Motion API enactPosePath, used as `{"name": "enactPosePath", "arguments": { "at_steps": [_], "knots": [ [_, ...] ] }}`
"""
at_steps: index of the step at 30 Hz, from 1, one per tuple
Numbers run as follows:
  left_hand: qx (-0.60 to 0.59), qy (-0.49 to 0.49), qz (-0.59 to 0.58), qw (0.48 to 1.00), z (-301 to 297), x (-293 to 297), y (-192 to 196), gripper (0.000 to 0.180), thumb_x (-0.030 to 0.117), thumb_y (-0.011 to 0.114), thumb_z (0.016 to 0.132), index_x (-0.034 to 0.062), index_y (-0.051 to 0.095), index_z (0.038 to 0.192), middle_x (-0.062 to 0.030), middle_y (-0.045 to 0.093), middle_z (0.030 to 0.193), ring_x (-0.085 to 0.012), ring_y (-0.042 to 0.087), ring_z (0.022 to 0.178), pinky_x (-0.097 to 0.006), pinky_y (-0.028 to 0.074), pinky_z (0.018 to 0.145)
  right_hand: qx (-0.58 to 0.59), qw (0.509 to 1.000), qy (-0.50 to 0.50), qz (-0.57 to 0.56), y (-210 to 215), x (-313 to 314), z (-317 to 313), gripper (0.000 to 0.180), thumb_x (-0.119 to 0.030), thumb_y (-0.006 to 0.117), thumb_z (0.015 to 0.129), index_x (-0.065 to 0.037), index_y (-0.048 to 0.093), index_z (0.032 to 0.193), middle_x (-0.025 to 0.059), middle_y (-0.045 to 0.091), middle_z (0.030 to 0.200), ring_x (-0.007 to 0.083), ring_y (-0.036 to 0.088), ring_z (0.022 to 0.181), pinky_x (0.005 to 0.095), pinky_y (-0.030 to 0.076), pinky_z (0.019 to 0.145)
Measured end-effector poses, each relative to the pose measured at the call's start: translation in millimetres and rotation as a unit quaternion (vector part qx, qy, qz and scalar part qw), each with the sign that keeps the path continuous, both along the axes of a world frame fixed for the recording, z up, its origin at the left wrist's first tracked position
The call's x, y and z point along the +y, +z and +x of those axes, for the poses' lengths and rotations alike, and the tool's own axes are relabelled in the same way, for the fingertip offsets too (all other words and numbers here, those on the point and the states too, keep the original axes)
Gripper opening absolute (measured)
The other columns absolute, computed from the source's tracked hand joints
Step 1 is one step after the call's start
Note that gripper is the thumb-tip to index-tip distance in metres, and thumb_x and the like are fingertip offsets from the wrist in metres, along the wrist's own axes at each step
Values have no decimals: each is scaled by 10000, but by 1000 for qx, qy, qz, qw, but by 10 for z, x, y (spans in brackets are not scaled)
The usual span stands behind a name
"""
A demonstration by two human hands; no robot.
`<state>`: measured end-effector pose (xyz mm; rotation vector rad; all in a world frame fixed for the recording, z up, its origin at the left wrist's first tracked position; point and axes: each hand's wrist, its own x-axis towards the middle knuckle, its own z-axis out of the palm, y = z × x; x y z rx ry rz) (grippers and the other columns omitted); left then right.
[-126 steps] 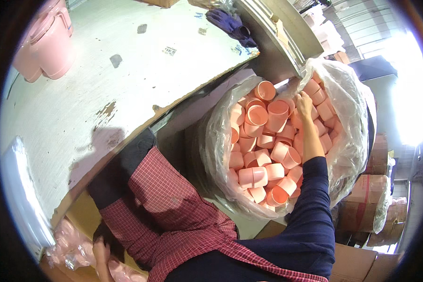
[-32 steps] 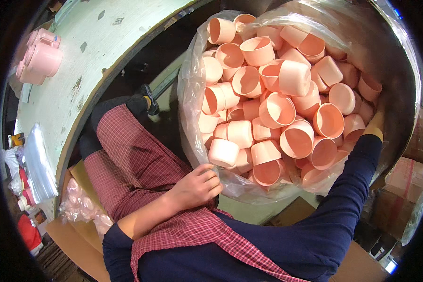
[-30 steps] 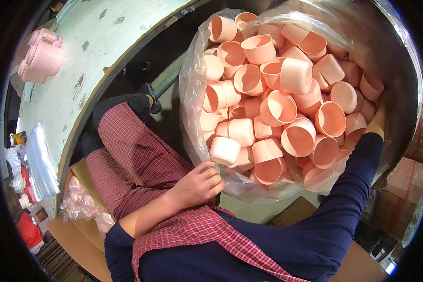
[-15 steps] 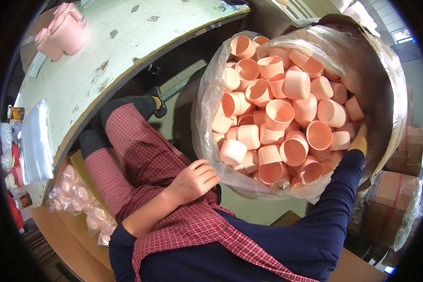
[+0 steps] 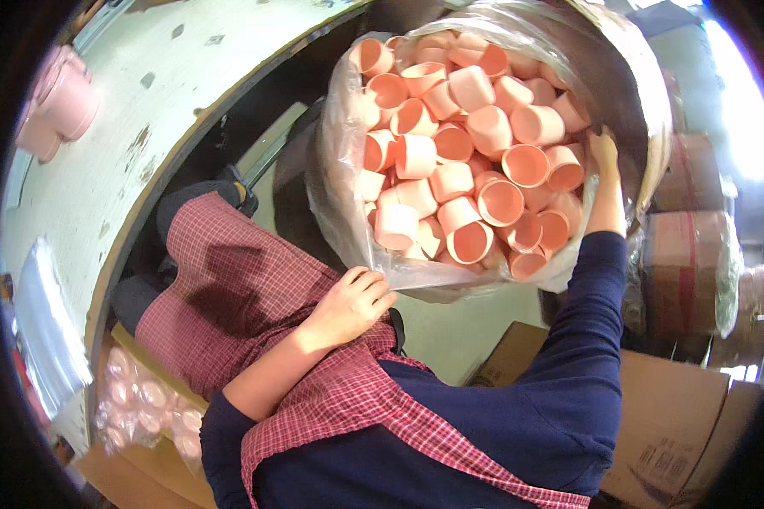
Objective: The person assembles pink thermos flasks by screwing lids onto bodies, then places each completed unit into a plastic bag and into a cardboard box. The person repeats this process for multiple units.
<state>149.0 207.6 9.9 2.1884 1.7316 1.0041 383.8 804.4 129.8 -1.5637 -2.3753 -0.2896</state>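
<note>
Right hand inside round container; its grip cannot be told. Pink plastic cups heaped directly left of it. Left hand: fingers curled, beside plastic liner; cannot tell whether clamped.

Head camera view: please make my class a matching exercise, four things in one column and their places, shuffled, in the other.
1. peach cups
2. pink jugs
3. left hand
4. right hand

A. on the pale table, upper left
B. at the heap's right side
C. heaped inside the plastic liner
D. near the liner's lower-left edge

Pairs: 1-C, 2-A, 3-D, 4-B
</note>
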Motion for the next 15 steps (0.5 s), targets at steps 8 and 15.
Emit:
{"name": "enactPosePath", "arguments": {
  "at_steps": [8, 15],
  "knots": [
    [-7, 9, 18, 1000, -10, -163, -41, 243, 121, 629, 782, 38, 671, 1007, -135, 622, 1198, -294, 562, 1185, -428, 462, 994, 103, 980, 97, 143, -466, -1839, 658, 481, -213, 672, 894, -28, 548, 1319, 215, 509, 1389, 406, 483, 1278, 475, 417, 1047],
    [15, 45, 42, 998, -215, -454, -77, 231, 173, 594, 828, 68, 671, 1019, -113, 622, 1234, -285, 543, 1229, -443, 446, 1016, 107, 955, 185, 205, -134, -2007, -327, 416, -231, 647, 919, -26, 605, 1279, 179, 555, 1364, 368, 499, 1268, 459, 400, 1068]
  ]
}}
